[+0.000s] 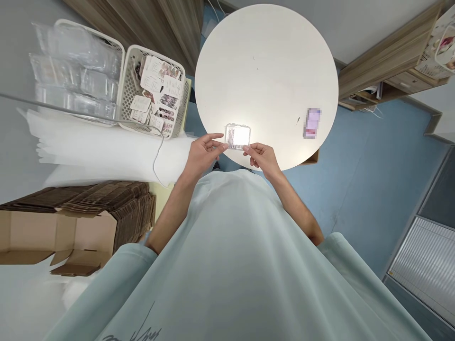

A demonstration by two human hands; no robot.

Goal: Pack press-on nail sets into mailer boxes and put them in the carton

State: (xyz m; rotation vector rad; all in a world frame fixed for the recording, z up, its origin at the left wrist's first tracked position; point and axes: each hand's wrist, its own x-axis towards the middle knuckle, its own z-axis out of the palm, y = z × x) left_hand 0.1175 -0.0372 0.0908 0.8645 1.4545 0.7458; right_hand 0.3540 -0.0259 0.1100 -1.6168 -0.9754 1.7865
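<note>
A small clear plastic case [238, 137] is held level at the near edge of the round white table [266, 71]. Inside it lies a bright white card, with a patterned pinkish-brown strip along its left side. My left hand [202, 154] pinches the case's lower left corner with the thumb, its index finger stretched along the left side. At the lower right corner, my right hand [262, 157] grips the case between thumb and fingers. The undersides of the fingers are partly hidden.
A pixelated purple item [312, 123] lies on the table's right. To the left stand a basket of printed cards [152, 90], a basket of clear plastic packs [78, 61], white wrapping sheets [106, 154] and folded cardboard boxes [131, 208]. A thin cable [155, 158] hangs there.
</note>
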